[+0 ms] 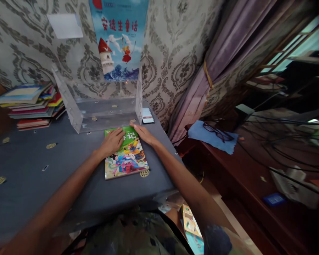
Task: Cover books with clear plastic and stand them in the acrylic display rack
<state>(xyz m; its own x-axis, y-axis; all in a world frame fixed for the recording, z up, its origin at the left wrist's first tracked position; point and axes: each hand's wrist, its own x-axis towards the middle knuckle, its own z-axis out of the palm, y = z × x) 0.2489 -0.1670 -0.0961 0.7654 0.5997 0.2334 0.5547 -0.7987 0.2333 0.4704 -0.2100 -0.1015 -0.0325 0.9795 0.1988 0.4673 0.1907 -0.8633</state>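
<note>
A picture book (pixel 126 161) with a green top and colourful cartoon figures lies flat on the grey-blue cloth-covered table (pixel 77 170). My left hand (pixel 113 141) rests flat on the upper left of its cover, hiding part of the title. At the top right corner is my right hand (pixel 143 134), fingers stretched out and touching the book's edge. Neither hand grips anything. Just behind the book stands a clear plastic holder (pixel 108 122) with upright side panels.
Stacked books (pixel 35 102) sit at the left back. A phone-like device (pixel 148 115) lies right of the holder. A blue fairy-tale poster (pixel 119 42) hangs behind. The dark red desk (pixel 228 177) at right carries cables, a blue cloth (pixel 202 132) and glasses (pixel 219 132). More books (pixel 191 223) show low down.
</note>
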